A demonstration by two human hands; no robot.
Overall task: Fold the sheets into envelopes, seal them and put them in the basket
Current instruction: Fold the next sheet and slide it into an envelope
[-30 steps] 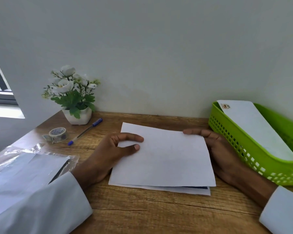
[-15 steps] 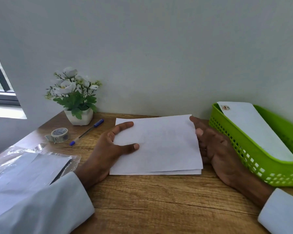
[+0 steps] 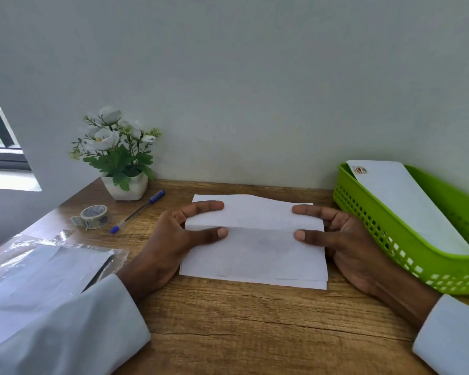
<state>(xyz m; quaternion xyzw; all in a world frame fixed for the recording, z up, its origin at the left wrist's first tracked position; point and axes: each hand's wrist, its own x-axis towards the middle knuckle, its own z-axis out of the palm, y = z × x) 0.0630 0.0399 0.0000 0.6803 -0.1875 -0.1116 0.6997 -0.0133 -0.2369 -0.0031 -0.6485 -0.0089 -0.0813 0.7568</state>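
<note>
**Inspector A:** We find the sheet (image 3: pixel 255 247) lying on the table (image 3: pixel 255 334), between the two hands. A flap is turned over it, and a crease line runs across at the level of the thumbs. At the near edge we count more than one layer of paper; how many we cannot tell.

**Inspector B:** And the hands?

**Inspector A:** The left hand (image 3: pixel 173 239) pinches the sheet's left edge, forefinger over the far part and thumb at the crease. The right hand (image 3: pixel 336 239) mirrors it on the right edge. Both have hold of the paper and nothing else.

**Inspector B:** Progress, in our judgement?

**Inspector A:** Early for this piece. We judge one fold to be in hand, not pressed flat yet. The remaining folds and the sealing are still to do; the tape roll (image 3: pixel 94 216) sits well to the left, untouched, near the pen (image 3: pixel 137 211).

**Inspector B:** The basket?

**Inspector A:** The green basket (image 3: pixel 390 239) stands just right of the right hand. One white envelope (image 3: pixel 406 207) with a small sticker at its far corner lies in it, so we judge at least one piece finished. A plastic sleeve of further sheets (image 3: pixel 38 277) rests at the left, so more work likely remains.
</note>
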